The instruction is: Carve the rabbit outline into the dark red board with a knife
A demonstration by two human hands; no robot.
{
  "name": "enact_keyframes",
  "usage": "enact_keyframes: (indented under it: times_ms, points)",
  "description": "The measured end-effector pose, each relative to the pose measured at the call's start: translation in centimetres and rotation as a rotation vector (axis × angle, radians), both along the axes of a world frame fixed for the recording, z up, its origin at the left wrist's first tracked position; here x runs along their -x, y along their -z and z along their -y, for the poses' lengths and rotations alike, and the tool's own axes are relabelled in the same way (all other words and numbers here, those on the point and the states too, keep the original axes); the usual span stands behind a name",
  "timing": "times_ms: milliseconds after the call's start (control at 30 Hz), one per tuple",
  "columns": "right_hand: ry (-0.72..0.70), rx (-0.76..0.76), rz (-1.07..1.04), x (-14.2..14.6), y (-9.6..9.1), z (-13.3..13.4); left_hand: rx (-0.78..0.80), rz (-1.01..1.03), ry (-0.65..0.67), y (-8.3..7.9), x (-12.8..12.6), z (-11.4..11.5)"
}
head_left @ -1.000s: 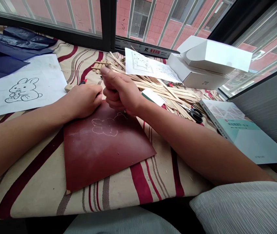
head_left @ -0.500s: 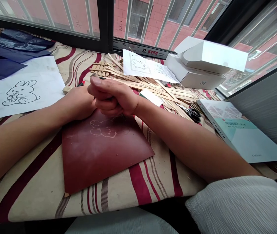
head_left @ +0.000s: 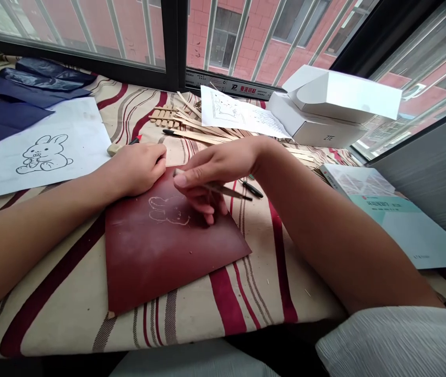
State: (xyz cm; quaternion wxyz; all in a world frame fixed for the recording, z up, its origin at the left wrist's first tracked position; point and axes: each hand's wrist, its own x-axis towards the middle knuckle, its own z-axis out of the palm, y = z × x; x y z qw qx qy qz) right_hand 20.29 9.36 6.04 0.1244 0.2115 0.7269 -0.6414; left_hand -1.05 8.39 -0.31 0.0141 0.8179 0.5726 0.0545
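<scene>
- The left hand (head_left: pixel 138 168) is resting curled on the far left corner of the maroon board (head_left: pixel 155 267), and its fingers are hiding whatever they may hold. A red-tipped stick (head_left: pixel 135 139) is showing just past the hand, but I cannot tell whether the hand is gripping it.
- The right hand (head_left: pixel 210 178) is holding a slim pointed metal stylus (head_left: pixel 226 191) in a narrow pinch above the board, with its curled fingers (head_left: pixel 209 215) reaching down to the surface.
- The board is lying flat on the striped cloth (head_left: pixel 273 293), its far edge partly covered by both hands.
- A pale scratched rabbit outline (head_left: pixel 169 210) is showing on the board, its right side shaded and partly blocked by the right hand.
- The near part of the board is lying bare, with open cloth beyond its near and right edges.
- A black pen (head_left: pixel 252 188) is lying just right of the stylus tip.
- A pale eraser (head_left: pixel 115 149) is sitting just beside the left hand, at the edge of a paper rabbit drawing (head_left: pixel 44 154).
- Wooden sticks (head_left: pixel 195 135) are crowding the far side, near a white ZTE box (head_left: pixel 317 131).
- A book (head_left: pixel 399 225) is lying to the right.
</scene>
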Motion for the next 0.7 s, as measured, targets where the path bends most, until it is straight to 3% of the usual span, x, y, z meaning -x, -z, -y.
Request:
enact_keyframes:
  times_ms: [67, 167, 200, 233, 300, 433, 500, 600, 700]
  points:
    - [0.133, -0.116, 0.038, -0.3, 0.1, -0.7, 0.007, -0.08, -0.039, -0.3, -0.3, 0.0]
    - [0.486, -0.434, -0.027, -1.1, -0.5, -1.4, 0.002, -0.127, -0.032, -0.4, -0.5, 0.0]
    - [0.528, -0.458, -0.074, -1.3, -0.7, -1.4, -0.004, -0.132, -0.026, -0.3, -0.5, 0.0]
    - [0.521, -0.416, -0.128, -1.5, -1.0, -1.3, -0.013, -0.135, -0.025, -0.2, -0.5, 0.0]
    - [0.356, -0.225, -0.179, -1.7, -1.0, -1.0, -0.036, -0.133, -0.028, 0.0, -0.4, 0.0]
    - [-0.013, 0.015, 0.001, -0.8, 0.1, -0.4, -0.049, -0.117, -0.021, 0.3, -0.1, -0.2]
    - [-0.057, -0.035, 0.099, -0.7, 0.4, -0.7, -0.063, -0.112, -0.017, 0.4, 0.0, -0.2]
    - [0.036, -0.342, 0.248, -1.6, -0.3, -1.5, -0.071, -0.113, -0.01, 0.4, 0.0, -0.3]
    - [0.228, -0.469, 0.069, -2.6, -1.4, -1.8, -0.049, -0.103, -0.011, 0.2, -0.1, -0.2]
